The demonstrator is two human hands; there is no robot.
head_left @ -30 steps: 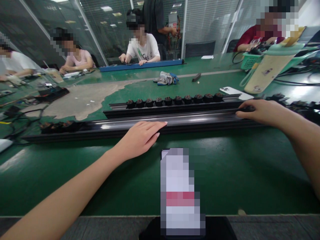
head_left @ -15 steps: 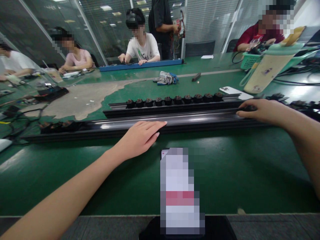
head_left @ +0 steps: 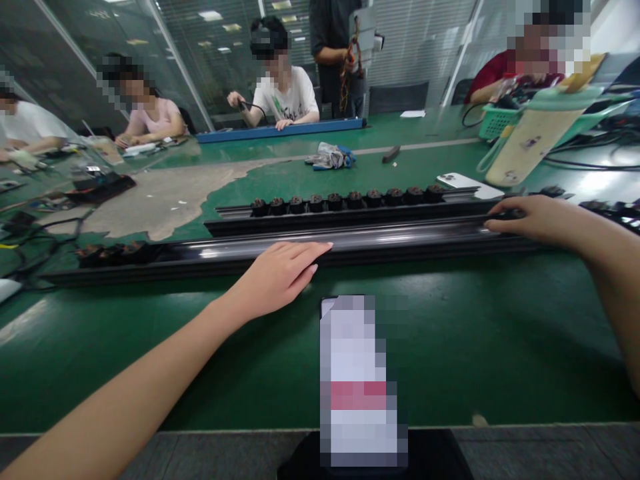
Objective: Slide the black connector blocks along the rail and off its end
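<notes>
A long black rail (head_left: 400,235) with a shiny open channel lies across the green table in front of me. My left hand (head_left: 280,277) rests flat over its near edge, fingers stretched out to the right. Farther right, my right hand (head_left: 537,219) curls over the channel, its thumb and fingers closed round a small black piece (head_left: 515,213) mostly hidden by the hand. Several black modules with copper-coloured tops (head_left: 113,253) sit in the rail's left end. Behind it, a shorter black rail (head_left: 220,227) carries a row of round black modules (head_left: 335,201).
A phone (head_left: 360,373) with a blurred screen lies at the near table edge. Beyond the rails are a white phone (head_left: 470,185), a cream tumbler (head_left: 537,143), a green basket (head_left: 500,125) and gloves (head_left: 331,157). Cables (head_left: 50,227) lie at left. Other people sit or stand across the table.
My right hand has slid slightly to the right along the rail; my left hand has stayed put. Across the table, a person in white has raised a hand with a black cable.
</notes>
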